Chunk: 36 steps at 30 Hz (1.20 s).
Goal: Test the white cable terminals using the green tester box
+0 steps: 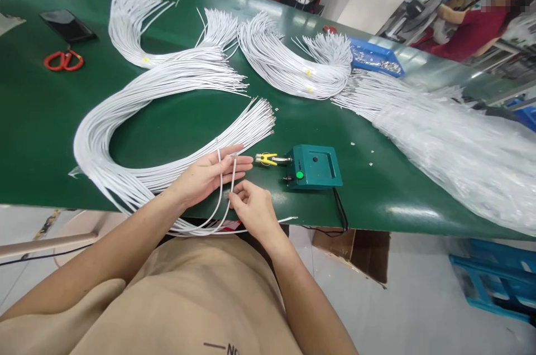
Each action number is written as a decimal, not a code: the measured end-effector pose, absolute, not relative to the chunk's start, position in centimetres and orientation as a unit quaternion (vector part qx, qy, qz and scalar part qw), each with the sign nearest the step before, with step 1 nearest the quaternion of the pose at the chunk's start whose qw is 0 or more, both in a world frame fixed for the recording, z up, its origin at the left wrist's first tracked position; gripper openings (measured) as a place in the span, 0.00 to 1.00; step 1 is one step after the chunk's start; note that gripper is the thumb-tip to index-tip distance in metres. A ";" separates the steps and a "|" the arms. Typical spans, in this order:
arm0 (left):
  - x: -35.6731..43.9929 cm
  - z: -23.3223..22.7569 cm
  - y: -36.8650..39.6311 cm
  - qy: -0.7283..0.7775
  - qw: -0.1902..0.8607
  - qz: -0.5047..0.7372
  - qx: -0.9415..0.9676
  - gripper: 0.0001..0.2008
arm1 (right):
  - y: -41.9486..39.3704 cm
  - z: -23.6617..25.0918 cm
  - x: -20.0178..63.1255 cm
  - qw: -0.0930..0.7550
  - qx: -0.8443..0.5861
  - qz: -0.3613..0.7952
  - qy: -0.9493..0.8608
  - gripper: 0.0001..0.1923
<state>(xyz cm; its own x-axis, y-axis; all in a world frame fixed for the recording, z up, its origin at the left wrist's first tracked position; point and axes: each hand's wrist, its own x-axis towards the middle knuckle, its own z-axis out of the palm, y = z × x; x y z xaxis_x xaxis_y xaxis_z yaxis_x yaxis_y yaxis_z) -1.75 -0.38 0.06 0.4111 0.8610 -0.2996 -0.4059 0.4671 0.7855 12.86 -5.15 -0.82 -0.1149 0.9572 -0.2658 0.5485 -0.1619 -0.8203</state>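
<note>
The right hand (252,209) pinches a white wire (221,187) near its lower run, at the near edge of the green bench (37,120). Just beyond it, the left hand (209,173) lies open, fingers spread flat, with the wire's two ends resting across them. Right of the hands sits a teal tester box (314,166) with a yellow clip (266,159). Behind the left hand curves a large wire bundle (125,115). Far left lie red scissors (63,60).
</note>
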 end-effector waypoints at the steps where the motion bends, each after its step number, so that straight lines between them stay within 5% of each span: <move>1: -1.7 -0.1 -0.6 0.374 0.768 0.402 0.331 0.20 | -5.1 -0.8 12.9 0.242 -0.626 0.446 -0.592 0.05; 14: -0.4 -0.7 -1.3 0.462 0.660 0.395 0.441 0.18 | -2.0 2.0 14.6 0.394 -0.615 0.407 -0.549 0.12; 27: -0.4 -0.6 -1.3 0.486 0.625 0.373 0.484 0.12 | -1.8 0.1 13.7 0.509 -0.426 0.710 -0.233 0.10; 36: -0.1 -0.1 -1.6 0.470 0.632 0.343 0.512 0.09 | -0.8 1.1 14.0 0.495 -0.446 0.711 -0.226 0.13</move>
